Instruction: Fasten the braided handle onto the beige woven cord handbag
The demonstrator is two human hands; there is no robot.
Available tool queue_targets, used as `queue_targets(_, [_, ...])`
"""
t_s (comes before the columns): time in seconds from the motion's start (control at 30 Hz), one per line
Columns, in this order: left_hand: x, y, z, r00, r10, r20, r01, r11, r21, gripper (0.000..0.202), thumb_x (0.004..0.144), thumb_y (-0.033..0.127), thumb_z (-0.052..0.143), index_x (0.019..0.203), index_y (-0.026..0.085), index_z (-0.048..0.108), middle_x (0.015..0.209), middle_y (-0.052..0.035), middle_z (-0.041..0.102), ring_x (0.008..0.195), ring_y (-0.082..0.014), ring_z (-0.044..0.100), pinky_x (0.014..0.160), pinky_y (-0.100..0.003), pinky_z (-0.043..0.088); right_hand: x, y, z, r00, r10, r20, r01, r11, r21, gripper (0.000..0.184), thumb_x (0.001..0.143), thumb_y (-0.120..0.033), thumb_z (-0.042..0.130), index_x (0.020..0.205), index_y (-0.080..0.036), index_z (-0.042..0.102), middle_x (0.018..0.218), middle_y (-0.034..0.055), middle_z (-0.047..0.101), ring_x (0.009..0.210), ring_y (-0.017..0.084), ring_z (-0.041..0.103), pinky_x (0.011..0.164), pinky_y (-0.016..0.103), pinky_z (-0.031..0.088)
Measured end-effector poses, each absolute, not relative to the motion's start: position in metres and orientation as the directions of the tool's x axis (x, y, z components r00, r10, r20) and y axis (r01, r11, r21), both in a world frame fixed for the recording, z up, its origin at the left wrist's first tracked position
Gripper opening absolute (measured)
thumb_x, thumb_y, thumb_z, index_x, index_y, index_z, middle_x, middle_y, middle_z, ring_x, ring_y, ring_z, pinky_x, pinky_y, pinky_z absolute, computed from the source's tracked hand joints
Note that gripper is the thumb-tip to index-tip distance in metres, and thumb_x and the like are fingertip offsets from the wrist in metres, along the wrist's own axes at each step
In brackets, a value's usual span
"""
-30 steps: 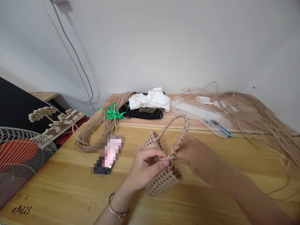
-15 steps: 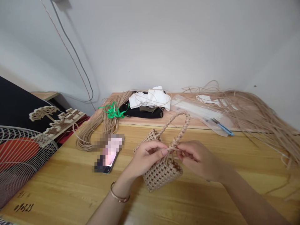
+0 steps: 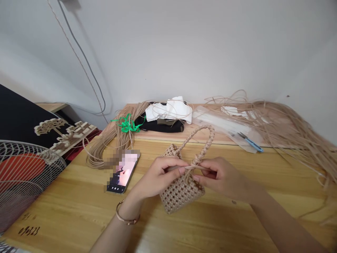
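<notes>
Pinching a rattan strand (image 3: pixel 196 168) between my left hand (image 3: pixel 158 175) and right hand (image 3: pixel 221 177), fingertips pressed together, I steady the small woven basket (image 3: pixel 181 191) on the wooden table (image 3: pixel 65 207). It looks light and stiff but crushable; best gripped at the handle base.

Bare forearms without sleeves; a thin gold bangle (image 3: pixel 125 218) circles the left wrist.

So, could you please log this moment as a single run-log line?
left hand: pinching strand at handle base | right hand: pinching same strand | woven basket: on table | phone: left of basket
</notes>
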State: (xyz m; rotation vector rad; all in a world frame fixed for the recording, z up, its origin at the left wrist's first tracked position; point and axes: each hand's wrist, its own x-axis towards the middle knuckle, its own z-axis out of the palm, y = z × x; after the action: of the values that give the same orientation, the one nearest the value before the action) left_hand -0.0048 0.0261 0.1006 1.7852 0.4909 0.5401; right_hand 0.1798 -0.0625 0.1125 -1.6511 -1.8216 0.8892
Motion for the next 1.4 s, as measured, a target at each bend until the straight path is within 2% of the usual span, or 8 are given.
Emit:
queue_targets(0.37, [-0.013,0.033,0.096,0.773,0.633,-0.038,0.142,-0.114,0.983,0.02,0.074,0.031,0.063,0.076,0.012,0.066,0.059,0.0019,0.052,0.053,-0.0056,0.038,0.047,-0.018,0.028,0.152,-0.062,0.087,0.206,0.978,-0.031,0.405,-0.114,-0.907,0.029,0.07,-0.043,0.06,0.062,-0.015,0.062,0.05,-0.0057,0.031,0.047,0.008,0.026,0.042,0.023,0.019])
queue_targets(0.63, [-0.022,0.034,0.084,0.71,0.703,-0.044,0.178,-0.118,0.977,0.022,0.073,0.033,0.062,0.072,0.012,0.066,0.064,-0.0014,0.059,0.058,-0.0092,0.045,0.052,-0.02,0.033,0.159,-0.07,0.078,0.126,0.983,-0.13,0.389,-0.169,-0.906,0.029,0.076,-0.042,0.055,0.065,-0.017,0.063,0.05,-0.005,0.04,0.045,0.009,0.034,0.043,0.022,0.028])
queue_targets(0.73, [-0.025,0.034,0.079,0.72,0.69,-0.075,0.235,-0.14,0.962,0.022,0.074,0.034,0.061,0.074,0.012,0.067,0.068,-0.0029,0.061,0.061,-0.0104,0.048,0.054,-0.021,0.035,0.171,-0.082,0.07,0.038,0.982,-0.187,0.294,-0.19,-0.937,0.029,0.078,-0.043,0.055,0.094,-0.021,0.067,0.069,-0.0001,0.06,0.067,0.017,0.054,0.061,0.027,0.041])
queue_targets(0.83, [-0.022,0.032,0.074,0.748,0.656,-0.101,0.262,-0.152,0.953,0.022,0.075,0.033,0.059,0.076,0.012,0.066,0.07,-0.0033,0.062,0.063,-0.011,0.049,0.056,-0.021,0.036,0.177,-0.094,0.054,0.028,0.978,-0.207,0.109,-0.208,-0.972,0.03,0.079,-0.04,0.057,0.104,-0.026,0.065,0.092,0.0026,0.064,0.093,0.021,0.054,0.081,0.031,0.038])
queue_targets(0.97, [-0.01,0.028,0.072,0.762,0.638,-0.107,0.286,-0.183,0.941,0.018,0.076,0.028,0.057,0.073,0.013,0.065,0.067,-0.0012,0.06,0.061,-0.0099,0.047,0.056,-0.021,0.035,0.168,-0.108,0.027,0.149,0.924,-0.353,-0.26,-0.308,-0.915,0.038,0.072,-0.043,0.065,0.104,-0.023,0.065,0.053,-0.0048,0.049,0.047,0.008,0.039,0.046,0.02,0.031])
queue_targets(1.1, [0.0,0.023,0.077,0.772,0.615,-0.159,0.343,-0.193,0.919,0.016,0.076,0.025,0.055,0.071,0.013,0.063,0.064,-0.0001,0.057,0.06,-0.01,0.046,0.057,-0.021,0.034,0.162,-0.118,0.013,0.112,0.904,-0.412,-0.405,-0.337,-0.85,0.048,0.068,-0.05,0.065,0.102,-0.018,0.062,0.04,-0.0128,0.02,0.037,0.005,0.011,0.037,0.02,0.012])
queue_targets(1.23, [0.008,0.006,0.081,0.771,0.589,-0.243,0.383,-0.124,0.915,0.015,0.075,0.025,0.056,0.069,0.013,0.062,0.066,-0.0001,0.056,0.063,-0.0101,0.046,0.058,-0.021,0.034,0.186,-0.129,0.014,-0.009,0.895,-0.446,-0.445,-0.403,-0.8,0.042,0.061,-0.047,0.071,0.091,-0.019,0.064,0.037,-0.014,0.018,0.034,0.004,0.009,0.035,0.02,0.008])
queue_targets(1.4, [0.027,-0.031,0.08,0.774,0.401,-0.49,0.412,0.269,0.871,0.017,0.078,0.033,0.053,0.074,0.016,0.051,0.049,0.0077,0.036,0.042,-0.0056,0.028,0.042,-0.019,0.021,0.247,-0.136,0.023,-0.147,0.869,-0.472,-0.382,-0.49,-0.784,0.026,0.055,-0.035,0.077,0.072,-0.017,0.068,0.039,-0.0114,0.028,0.032,0.001,0.011,0.034,0.02,0.004])
